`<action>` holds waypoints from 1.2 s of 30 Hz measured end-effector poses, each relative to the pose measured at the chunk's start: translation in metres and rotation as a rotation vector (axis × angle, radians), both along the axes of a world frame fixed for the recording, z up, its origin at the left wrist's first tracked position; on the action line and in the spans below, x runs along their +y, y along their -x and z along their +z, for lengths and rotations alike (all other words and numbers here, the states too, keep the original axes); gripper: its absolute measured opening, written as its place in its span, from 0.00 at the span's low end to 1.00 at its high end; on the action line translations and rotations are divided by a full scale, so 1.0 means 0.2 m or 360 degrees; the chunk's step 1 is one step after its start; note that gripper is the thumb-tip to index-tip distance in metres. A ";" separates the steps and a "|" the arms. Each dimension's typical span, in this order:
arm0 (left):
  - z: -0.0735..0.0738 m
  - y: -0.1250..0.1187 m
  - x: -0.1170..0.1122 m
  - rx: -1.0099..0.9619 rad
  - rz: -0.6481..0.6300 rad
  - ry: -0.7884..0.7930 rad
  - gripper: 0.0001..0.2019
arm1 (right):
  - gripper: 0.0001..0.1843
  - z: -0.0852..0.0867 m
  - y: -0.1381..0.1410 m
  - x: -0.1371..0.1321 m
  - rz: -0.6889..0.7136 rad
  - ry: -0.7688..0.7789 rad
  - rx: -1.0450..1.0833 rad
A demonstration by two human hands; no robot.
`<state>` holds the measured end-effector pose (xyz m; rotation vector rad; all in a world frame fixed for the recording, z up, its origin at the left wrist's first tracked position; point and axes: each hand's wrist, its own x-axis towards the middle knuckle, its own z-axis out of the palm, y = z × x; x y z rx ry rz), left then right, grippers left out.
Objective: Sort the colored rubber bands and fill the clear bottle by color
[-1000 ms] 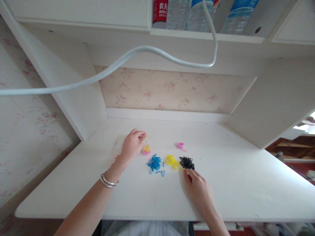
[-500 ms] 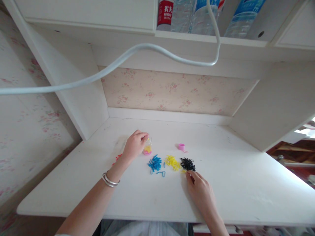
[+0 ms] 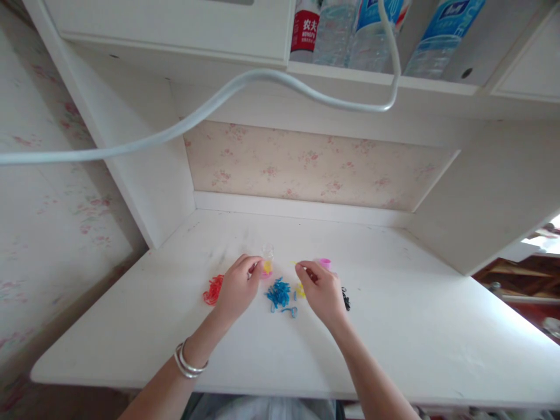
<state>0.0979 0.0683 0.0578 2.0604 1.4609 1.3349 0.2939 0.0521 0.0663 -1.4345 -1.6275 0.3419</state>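
Observation:
My left hand [image 3: 240,287], a double bangle on its wrist, has thumb and fingers pinched at the left side of a small clear container [image 3: 268,252]. This container has a pink bottom and some yellow bands inside. My right hand [image 3: 321,290] is raised over the yellow pile, a thin yellow rubber band [image 3: 293,262] between thumb and forefinger. Between the hands lies a heap of blue rubber bands [image 3: 279,293]. The yellow rubber bands [image 3: 300,290] and the black rubber bands [image 3: 346,298] are partly covered by my right hand. Red rubber bands [image 3: 213,290] lie beside my left hand.
A pink cap [image 3: 324,263] stands just behind my right hand on the white desk [image 3: 280,356]. A white cable [image 3: 210,108] crosses the upper view. Plastic bottles [image 3: 335,35] stand on the shelf above. Side panels and a back wall enclose the desk.
My right hand has moved up and left from the black and yellow piles, carrying a yellow band. My left hand has come down from the container's top to its side, uncovering the red bands.

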 end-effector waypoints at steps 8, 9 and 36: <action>-0.10 0.05 -0.05 0.0071 -0.0066 0.0190 0.14 | 0.14 0.12 0.22 0.22 0.0136 -0.0080 -0.0113; -0.11 0.05 -0.05 0.0079 -0.0072 0.0198 0.13 | 0.14 0.11 0.24 0.24 0.0143 -0.0068 -0.0145; -0.17 -0.34 -0.18 0.0936 -0.0400 0.0334 0.12 | 0.17 -0.32 -0.38 -0.23 -0.0269 0.0588 -0.0590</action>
